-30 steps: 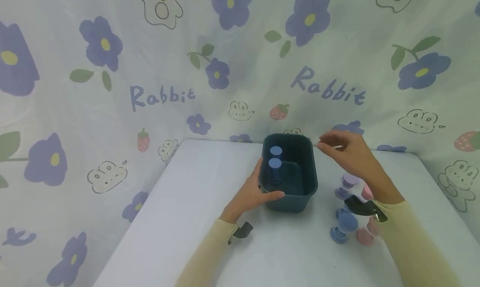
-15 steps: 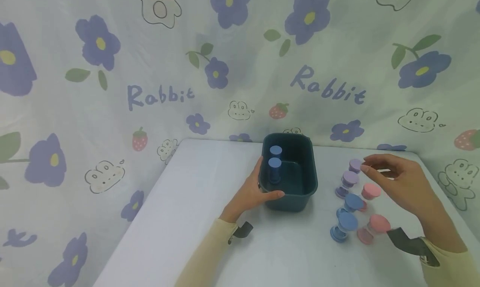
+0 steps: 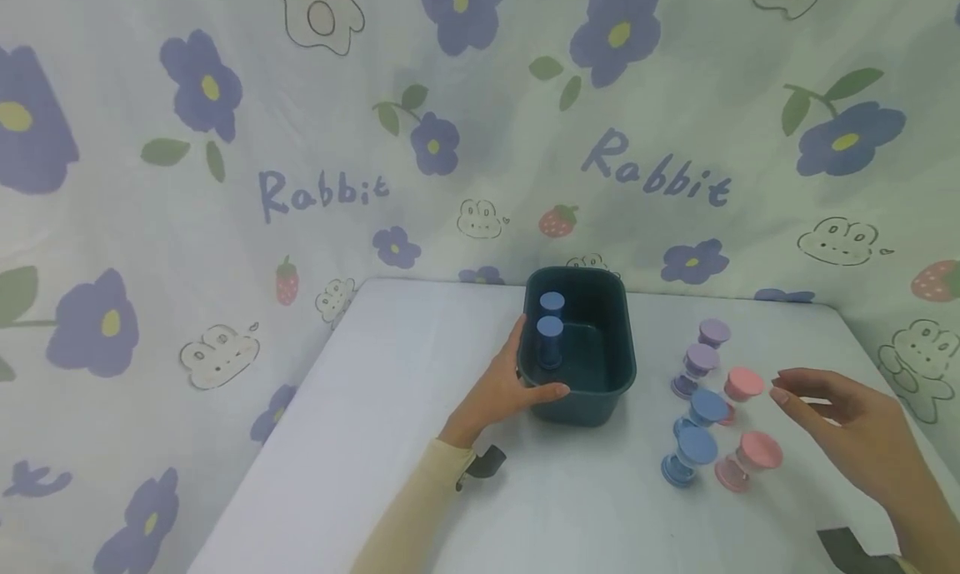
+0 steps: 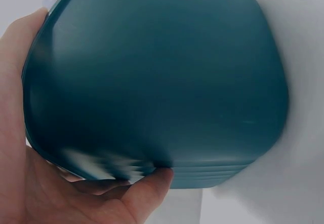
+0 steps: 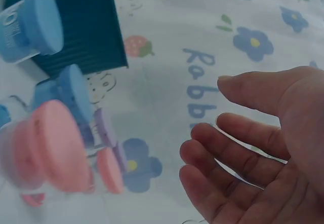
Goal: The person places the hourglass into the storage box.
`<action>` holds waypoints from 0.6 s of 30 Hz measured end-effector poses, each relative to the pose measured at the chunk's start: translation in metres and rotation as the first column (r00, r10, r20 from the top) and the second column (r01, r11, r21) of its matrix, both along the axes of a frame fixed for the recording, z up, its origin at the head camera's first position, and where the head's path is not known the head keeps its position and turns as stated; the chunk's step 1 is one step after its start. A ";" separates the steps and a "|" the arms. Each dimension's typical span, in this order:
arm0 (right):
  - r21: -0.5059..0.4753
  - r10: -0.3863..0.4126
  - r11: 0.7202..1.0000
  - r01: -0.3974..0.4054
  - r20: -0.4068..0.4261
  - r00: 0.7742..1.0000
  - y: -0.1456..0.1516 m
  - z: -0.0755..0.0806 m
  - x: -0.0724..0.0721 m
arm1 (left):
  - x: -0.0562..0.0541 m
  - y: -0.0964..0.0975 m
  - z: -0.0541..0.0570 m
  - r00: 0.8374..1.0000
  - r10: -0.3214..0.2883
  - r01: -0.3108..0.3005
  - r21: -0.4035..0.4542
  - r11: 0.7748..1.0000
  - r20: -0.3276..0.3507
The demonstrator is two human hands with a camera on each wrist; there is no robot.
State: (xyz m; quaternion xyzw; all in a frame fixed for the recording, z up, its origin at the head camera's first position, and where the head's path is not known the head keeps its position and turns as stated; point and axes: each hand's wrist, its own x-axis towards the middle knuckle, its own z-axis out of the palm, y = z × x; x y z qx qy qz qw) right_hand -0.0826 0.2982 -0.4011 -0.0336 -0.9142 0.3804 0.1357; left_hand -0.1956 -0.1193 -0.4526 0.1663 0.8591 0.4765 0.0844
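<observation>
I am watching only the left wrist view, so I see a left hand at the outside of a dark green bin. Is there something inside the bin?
Observer: Yes, two blue jars are in the bin, one behind the other.
Operator: Does the right hand hold anything?
Observer: No, the right hand is empty.
Operator: And what is lying or standing outside the bin?
Observer: Beside it on the table are two purple jars, two pink jars and two light-blue jars.

The dark-teal rectangular plastic tub (image 3: 576,409), blue round tops (image 3: 697,446), pink round tops (image 3: 761,450), purple round tops (image 3: 702,357) and white flat bench (image 3: 390,366) are solid-coloured; the white backdrop sheet (image 3: 510,141) bears purple, yellow-centred flowers (image 3: 616,34) and red strawberries (image 3: 556,222).
</observation>
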 end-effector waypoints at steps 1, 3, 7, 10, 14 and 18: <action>-0.003 -0.016 1.000 0.016 0.012 1.000 0.001 -0.004 0.002 | 0.000 0.000 0.000 1.000 0.001 -0.001 0.001 1.000 -0.001; -0.012 -0.045 0.999 0.045 0.021 0.999 0.002 -0.013 0.006 | 0.001 0.000 0.000 1.000 -0.001 0.001 0.005 1.000 -0.008; -0.033 -0.061 0.998 0.062 0.016 0.998 0.004 -0.029 0.013 | 0.001 0.000 0.000 1.000 -0.003 0.003 0.006 1.000 -0.009; -0.081 -0.011 0.997 0.010 -0.006 1.000 0.008 -0.040 0.020 | 0.001 0.000 0.001 1.000 0.003 -0.003 -0.001 1.000 -0.007; -0.147 0.061 0.987 -0.063 -0.021 0.998 0.012 -0.053 0.026 | 0.002 0.001 0.002 1.000 0.005 -0.005 -0.001 1.000 -0.007; -0.160 0.080 0.984 -0.083 -0.022 0.997 0.013 -0.062 0.028 | 0.002 0.001 0.002 1.000 0.004 -0.004 -0.003 1.000 -0.004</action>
